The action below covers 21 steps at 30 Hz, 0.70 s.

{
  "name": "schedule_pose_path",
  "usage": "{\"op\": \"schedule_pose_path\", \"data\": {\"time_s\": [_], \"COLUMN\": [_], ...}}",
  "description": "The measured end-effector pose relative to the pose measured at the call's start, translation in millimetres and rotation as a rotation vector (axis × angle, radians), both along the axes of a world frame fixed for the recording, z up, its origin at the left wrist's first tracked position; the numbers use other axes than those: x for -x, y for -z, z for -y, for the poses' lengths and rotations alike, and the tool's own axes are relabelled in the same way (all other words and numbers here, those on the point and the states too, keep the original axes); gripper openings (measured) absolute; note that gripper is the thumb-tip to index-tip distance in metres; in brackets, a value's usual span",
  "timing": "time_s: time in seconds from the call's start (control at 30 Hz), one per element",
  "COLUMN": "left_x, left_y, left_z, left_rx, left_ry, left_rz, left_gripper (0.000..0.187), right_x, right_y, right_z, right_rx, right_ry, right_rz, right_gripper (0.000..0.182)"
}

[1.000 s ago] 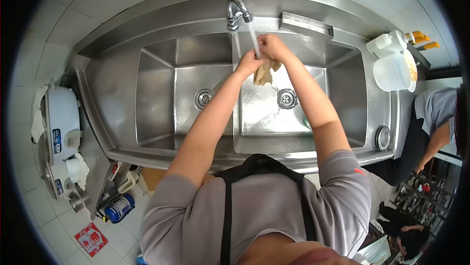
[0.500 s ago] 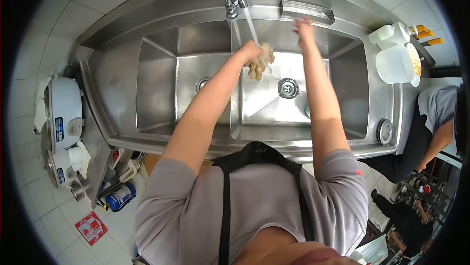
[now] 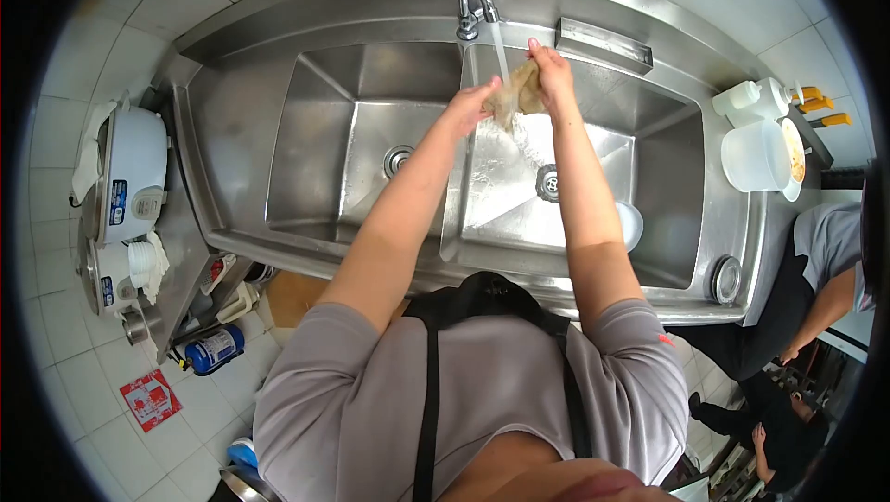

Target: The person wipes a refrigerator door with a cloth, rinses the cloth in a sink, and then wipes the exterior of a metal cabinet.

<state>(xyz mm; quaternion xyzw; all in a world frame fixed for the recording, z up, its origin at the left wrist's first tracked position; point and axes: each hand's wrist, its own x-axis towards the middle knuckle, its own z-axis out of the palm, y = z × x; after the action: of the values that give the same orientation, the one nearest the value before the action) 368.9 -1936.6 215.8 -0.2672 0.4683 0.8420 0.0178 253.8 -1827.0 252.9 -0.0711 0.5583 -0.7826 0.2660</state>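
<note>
A brownish, wet cloth-like item [image 3: 527, 89] is stretched between my hands over the right basin [image 3: 501, 205]. Water from the curved faucet [image 3: 477, 3] runs down onto it. My left hand [image 3: 475, 105] grips its left end, fingers closed. At its right end, my right hand [image 3: 552, 74] is closed round it, the thumb side raised. The drain [image 3: 548, 183] lies below my right hand, with splashing water nearby. What exactly the item is cannot be made out.
The left basin [image 3: 371, 150] has its own drain. A metal tray [image 3: 604, 44] sits behind the right basin. Plastic containers [image 3: 753, 155] stand at the right. A pale bowl [image 3: 629, 226] lies in the right basin. Rice cookers [image 3: 137, 168] stand left. Two people are at the right.
My right hand has come down and left and taken hold of the item, which is now stretched between both hands. The pale bowl shows more clearly. The view has shifted slightly.
</note>
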Motion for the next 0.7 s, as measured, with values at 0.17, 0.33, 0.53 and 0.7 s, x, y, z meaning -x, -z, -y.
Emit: {"op": "schedule_pose_path", "data": {"time_s": [0.17, 0.33, 0.53, 0.7], "left_x": [60, 41, 55, 44], "left_y": [98, -3, 9, -23], "left_z": [6, -32, -20, -16], "left_rx": [-0.888, -0.084, -0.289, -0.155], "left_ry": [-0.389, -0.076, -0.132, 0.153], "left_rz": [-0.417, 0.065, -0.134, 0.135], "left_gripper": [0.036, 0.024, 0.026, 0.036], "right_x": [-73, -24, -58, -17], "right_y": [20, 37, 12, 29], "right_z": [43, 23, 18, -2], "right_rx": [-0.126, -0.495, -0.397, -0.629], "right_ry": [0.18, 0.246, 0.344, 0.199], "right_rz": [-0.715, -0.474, -0.686, -0.887], "right_gripper": [0.038, 0.031, 0.032, 0.038]}}
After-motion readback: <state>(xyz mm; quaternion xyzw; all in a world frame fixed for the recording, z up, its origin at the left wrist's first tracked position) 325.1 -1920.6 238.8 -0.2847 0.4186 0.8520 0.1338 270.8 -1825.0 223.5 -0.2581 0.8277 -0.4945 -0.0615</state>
